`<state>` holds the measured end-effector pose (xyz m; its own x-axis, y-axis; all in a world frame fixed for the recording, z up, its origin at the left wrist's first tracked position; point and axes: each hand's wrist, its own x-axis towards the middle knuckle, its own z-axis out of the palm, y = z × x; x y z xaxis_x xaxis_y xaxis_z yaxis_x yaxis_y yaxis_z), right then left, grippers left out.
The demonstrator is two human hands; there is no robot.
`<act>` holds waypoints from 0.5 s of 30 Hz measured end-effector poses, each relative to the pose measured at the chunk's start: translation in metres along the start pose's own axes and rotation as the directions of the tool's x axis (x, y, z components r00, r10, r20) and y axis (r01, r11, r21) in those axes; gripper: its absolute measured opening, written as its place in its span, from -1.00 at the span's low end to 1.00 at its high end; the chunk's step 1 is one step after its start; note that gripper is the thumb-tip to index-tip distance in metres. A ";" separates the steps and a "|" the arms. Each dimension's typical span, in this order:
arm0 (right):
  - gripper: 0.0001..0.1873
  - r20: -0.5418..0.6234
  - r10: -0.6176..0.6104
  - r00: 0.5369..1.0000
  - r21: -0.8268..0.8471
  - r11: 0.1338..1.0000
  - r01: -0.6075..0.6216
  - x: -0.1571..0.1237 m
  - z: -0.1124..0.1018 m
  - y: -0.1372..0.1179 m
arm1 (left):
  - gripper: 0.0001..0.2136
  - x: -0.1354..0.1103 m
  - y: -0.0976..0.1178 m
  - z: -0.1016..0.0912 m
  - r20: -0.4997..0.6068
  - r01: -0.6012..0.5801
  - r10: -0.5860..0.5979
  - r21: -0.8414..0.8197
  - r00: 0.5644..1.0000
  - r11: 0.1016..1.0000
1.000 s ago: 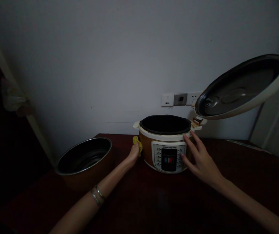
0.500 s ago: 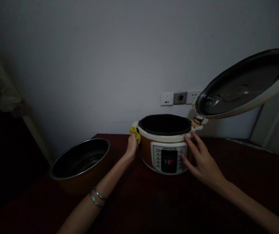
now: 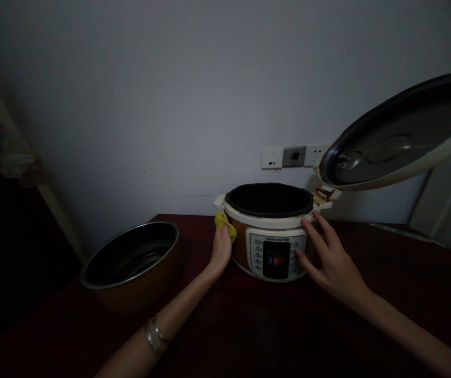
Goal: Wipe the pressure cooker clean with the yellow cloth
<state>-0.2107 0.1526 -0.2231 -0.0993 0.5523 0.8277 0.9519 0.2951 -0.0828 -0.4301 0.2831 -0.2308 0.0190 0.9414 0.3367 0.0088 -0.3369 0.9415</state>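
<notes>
A white and golden-brown electric cooker [image 3: 264, 223] stands on the dark red table, its lid [image 3: 402, 142] swung up to the right on a hinge. My left hand [image 3: 222, 248] is closed on a yellow cloth [image 3: 225, 224], pressed against the cooker's left side just below the rim. Its fingertips are hidden behind the cloth and the cooker. My right hand [image 3: 329, 257] rests with spread fingers on the cooker's front right, by the button panel [image 3: 275, 257], holding nothing. The cooker's inside looks dark.
A wide inner pot [image 3: 146, 281] with a dark inside and a brown outside stands at the left of the table [image 3: 229, 331]. Wall sockets [image 3: 294, 156] sit behind the cooker. A pale plastic bag [image 3: 12, 152] hangs at the far left.
My left hand has shifted the cloth slightly down and toward the front along the cooker's left side. My right hand stays in place on the cooker, and the view has shifted a little.
</notes>
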 end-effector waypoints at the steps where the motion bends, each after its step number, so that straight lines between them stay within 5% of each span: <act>1: -0.23 -0.001 0.000 1.000 0.001 1.000 0.000 0.000 0.000 0.000 | -0.71 -0.003 0.007 0.003 -0.010 -0.061 0.061 0.003 0.998 0.998; 5: -0.23 0.001 0.001 1.000 0.007 1.000 -0.001 0.000 0.000 0.000 | -0.67 -0.017 0.007 0.010 -0.042 -0.153 0.154 0.034 0.987 0.988; 12: -0.23 0.005 0.013 1.000 0.008 1.000 -0.013 0.000 -0.001 0.000 | -0.68 -0.042 -0.041 0.003 0.049 0.103 -0.108 0.107 0.993 0.989; 15: -0.23 0.002 0.008 1.000 0.009 1.000 -0.008 0.000 0.000 -0.001 | -0.63 -0.054 -0.043 -0.002 0.136 0.021 -0.047 0.185 0.990 0.982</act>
<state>-0.2112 0.1520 -0.2229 -0.0918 0.5563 0.8259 0.9500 0.2974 -0.0947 -0.4338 0.2462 -0.2892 0.1539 0.9454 0.2872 0.1943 -0.3139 0.9294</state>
